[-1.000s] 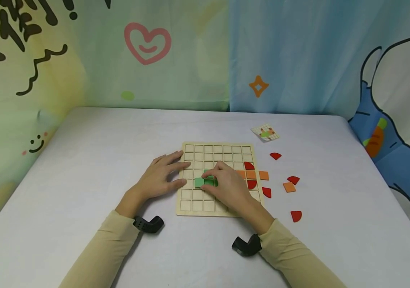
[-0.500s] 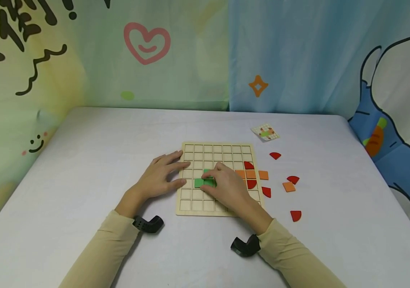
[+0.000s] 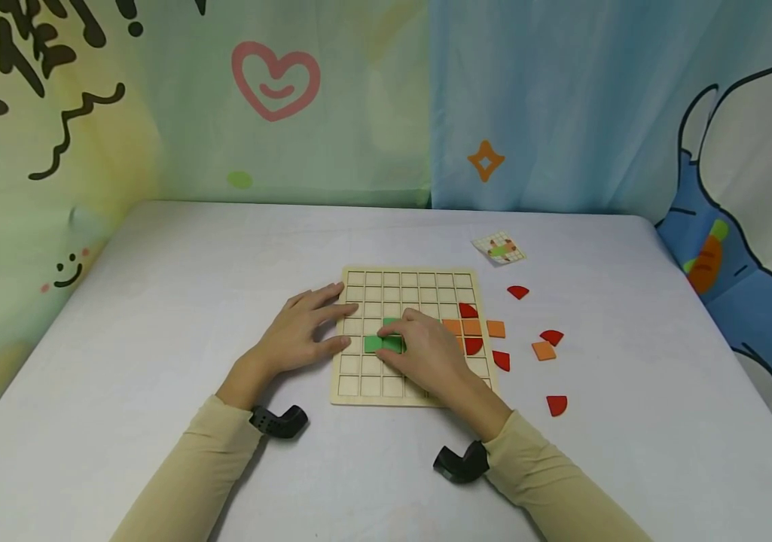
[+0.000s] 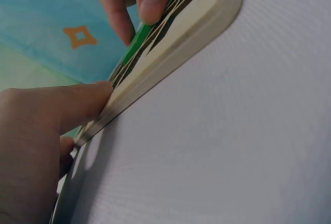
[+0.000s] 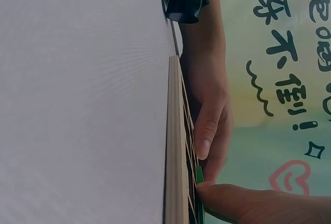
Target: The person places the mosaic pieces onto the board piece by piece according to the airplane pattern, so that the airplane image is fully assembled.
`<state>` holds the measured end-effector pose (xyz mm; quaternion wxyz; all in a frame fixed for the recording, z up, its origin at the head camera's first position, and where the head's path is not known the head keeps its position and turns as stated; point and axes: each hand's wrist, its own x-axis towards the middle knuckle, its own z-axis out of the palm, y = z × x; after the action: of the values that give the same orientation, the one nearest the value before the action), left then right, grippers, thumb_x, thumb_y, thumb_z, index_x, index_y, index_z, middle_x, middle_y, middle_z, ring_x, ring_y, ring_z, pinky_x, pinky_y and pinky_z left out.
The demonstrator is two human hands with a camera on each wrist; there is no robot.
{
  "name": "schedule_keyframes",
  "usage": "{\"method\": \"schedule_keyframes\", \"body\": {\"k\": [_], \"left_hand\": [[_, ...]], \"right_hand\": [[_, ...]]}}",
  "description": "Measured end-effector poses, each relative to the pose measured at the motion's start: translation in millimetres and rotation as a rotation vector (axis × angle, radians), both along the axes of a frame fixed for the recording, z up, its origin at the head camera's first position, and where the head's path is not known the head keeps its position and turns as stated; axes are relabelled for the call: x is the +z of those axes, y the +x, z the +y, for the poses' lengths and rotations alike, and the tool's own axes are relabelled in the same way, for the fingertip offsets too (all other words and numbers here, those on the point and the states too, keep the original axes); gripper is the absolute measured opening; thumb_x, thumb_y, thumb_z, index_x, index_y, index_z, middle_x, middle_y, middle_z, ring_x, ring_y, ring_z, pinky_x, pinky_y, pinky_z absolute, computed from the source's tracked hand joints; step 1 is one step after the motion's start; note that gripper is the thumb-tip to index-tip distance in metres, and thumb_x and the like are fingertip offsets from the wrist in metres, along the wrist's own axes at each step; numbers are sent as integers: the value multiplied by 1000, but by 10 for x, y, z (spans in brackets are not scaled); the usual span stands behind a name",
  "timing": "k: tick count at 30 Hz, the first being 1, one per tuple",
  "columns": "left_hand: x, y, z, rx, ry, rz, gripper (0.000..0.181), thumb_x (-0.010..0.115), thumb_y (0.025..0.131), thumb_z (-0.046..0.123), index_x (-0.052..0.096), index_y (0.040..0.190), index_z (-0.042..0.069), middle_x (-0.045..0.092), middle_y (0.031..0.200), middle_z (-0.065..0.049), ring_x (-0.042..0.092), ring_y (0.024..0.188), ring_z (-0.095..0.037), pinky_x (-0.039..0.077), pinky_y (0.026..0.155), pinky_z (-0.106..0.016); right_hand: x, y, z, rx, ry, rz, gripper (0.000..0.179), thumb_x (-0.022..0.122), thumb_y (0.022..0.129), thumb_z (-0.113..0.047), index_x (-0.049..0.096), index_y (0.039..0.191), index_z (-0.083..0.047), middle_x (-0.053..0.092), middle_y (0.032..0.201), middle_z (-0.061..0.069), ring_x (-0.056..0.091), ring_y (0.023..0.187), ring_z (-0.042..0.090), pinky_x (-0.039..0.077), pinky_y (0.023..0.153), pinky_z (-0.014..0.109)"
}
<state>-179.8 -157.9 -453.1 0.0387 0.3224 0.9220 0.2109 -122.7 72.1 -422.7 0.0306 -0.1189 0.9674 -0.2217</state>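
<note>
In the head view, a wooden grid board (image 3: 358, 388) lies on the white table. My left hand (image 3: 304, 327) rests along its left edge with spread fingers; in the left wrist view its thumb (image 4: 85, 105) touches the rim. Over the middle of the board, my right hand (image 3: 429, 350) pinches a green square tile (image 3: 373, 345) between thumb and index finger, low against the grid. Other green pieces (image 3: 391, 322) lie beside it, partly hidden by the fingers. Orange squares (image 3: 472, 327) and red quarter-round pieces (image 3: 473, 346) sit in cells on the board's right side.
Right of the board lie loose red quarter-round pieces (image 3: 557, 406) and orange squares (image 3: 544, 351). A small pattern card (image 3: 499, 248) lies behind them. Printed curtains (image 3: 358, 113) hang behind the table.
The green tile under my right fingers looked lighter and raised a second ago; now it lies flatter and darker. My right hand has shifted very slightly left. My left hand stays put.
</note>
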Motion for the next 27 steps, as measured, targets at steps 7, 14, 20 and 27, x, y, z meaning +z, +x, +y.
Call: {"method": "schedule_keyframes", "body": {"k": [7, 14, 20, 27], "left_hand": [[-7, -5, -2, -2, 5, 0, 56, 56, 89, 50, 52, 138, 24, 30, 155, -4, 28, 144, -23, 20, 116, -47], [-9, -6, 0, -1, 5, -5, 56, 55, 89, 51, 51, 138, 25, 30, 156, -3, 27, 144, -22, 19, 116, -47], [-2, -1, 3, 2, -8, -3, 56, 56, 89, 51, 52, 138, 25, 30, 156, -3, 27, 144, -22, 20, 116, -47], [25, 5, 9, -3, 4, -9, 55, 57, 89, 48, 52, 137, 23, 31, 155, -6, 28, 143, -23, 20, 116, -47]], "right_hand": [[-11, -3, 1, 17, -26, 20, 23, 74, 81, -34, 75, 101, -24, 58, 81, -8, 43, 59, 6, 33, 49, 21], [-31, -11, -3, 15, -28, 16, 23, 73, 81, -34, 75, 101, -24, 62, 84, -8, 45, 61, 5, 36, 51, 21], [-38, -17, 2, 14, -47, 9, 23, 73, 80, -34, 75, 100, -23, 64, 88, -6, 49, 65, 5, 39, 53, 22], [-38, -19, 4, 7, -57, -7, 24, 73, 81, -34, 73, 101, -23, 67, 93, -6, 56, 74, 6, 44, 59, 23]]}}
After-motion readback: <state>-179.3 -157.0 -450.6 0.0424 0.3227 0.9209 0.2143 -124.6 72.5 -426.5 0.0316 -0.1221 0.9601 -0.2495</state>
